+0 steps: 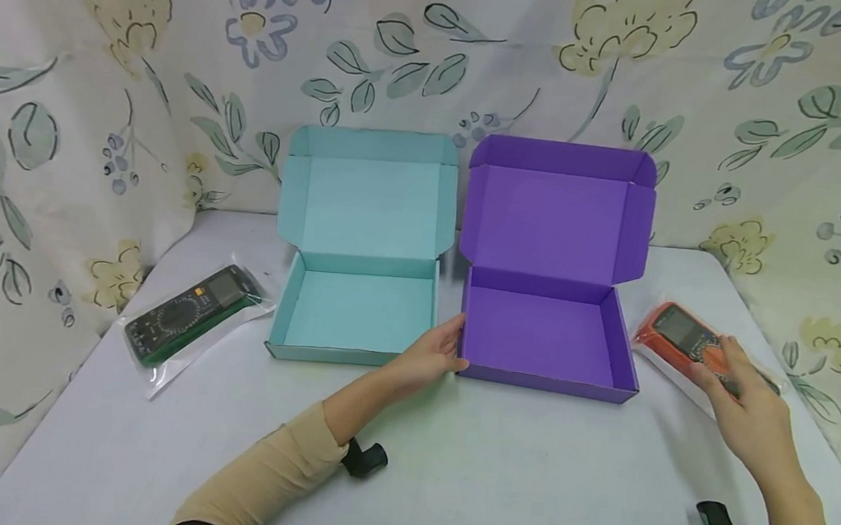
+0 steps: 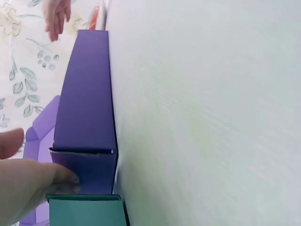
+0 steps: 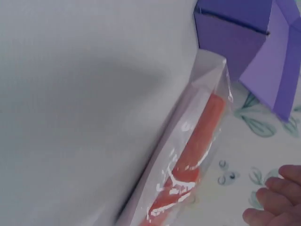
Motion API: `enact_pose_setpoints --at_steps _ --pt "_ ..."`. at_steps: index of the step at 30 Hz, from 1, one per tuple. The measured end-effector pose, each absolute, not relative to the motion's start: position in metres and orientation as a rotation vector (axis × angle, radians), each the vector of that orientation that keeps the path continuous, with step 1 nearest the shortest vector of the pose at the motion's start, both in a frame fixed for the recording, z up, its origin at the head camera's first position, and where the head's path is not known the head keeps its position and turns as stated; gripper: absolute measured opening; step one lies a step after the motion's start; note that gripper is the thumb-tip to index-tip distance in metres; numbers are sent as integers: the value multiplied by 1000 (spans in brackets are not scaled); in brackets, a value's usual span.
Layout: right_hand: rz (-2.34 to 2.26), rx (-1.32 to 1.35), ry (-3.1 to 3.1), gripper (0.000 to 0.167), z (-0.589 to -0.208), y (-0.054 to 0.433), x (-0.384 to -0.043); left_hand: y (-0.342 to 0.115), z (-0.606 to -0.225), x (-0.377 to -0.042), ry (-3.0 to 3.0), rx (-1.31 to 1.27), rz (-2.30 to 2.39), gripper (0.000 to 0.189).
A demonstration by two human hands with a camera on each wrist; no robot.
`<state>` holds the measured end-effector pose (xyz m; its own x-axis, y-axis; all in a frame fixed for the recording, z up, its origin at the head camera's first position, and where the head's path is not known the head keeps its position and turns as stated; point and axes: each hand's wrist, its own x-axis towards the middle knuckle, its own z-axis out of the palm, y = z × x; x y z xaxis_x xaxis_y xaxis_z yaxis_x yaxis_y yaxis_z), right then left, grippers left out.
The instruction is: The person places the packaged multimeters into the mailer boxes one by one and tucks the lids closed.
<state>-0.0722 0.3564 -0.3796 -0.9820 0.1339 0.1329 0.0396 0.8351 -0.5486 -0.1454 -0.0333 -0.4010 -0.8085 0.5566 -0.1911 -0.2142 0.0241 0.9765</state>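
Note:
My left hand [image 1: 424, 353] is at the near left corner of a purple cardboard box [image 1: 547, 388], its fingers against the left side wall. In the left wrist view the thumb [image 2: 10, 142] stands apart, above the box edge. At the right, my right hand [image 1: 757, 413] is over an orange multimeter [image 1: 670, 332] in a clear plastic bag [image 3: 211, 70], fingers spread and pointing down. The right wrist view shows its fingers [image 3: 275, 195] apart from the bag. Both the purple box and a teal box [image 1: 354, 358] have raised lids.
A black and green multimeter [image 1: 187, 310] in a clear bag lies left of the teal box. The boxes stand side by side on a white table [image 1: 522, 476]. A floral cloth [image 1: 524, 81] hangs behind and along the sides.

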Motion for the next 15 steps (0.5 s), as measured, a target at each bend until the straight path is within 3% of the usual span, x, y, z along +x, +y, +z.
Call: enact_pose_setpoints --at_steps 15 --pt "795 -423 -2853 70 -378 390 -63 -10 -401 -149 1820 133 1910 78"
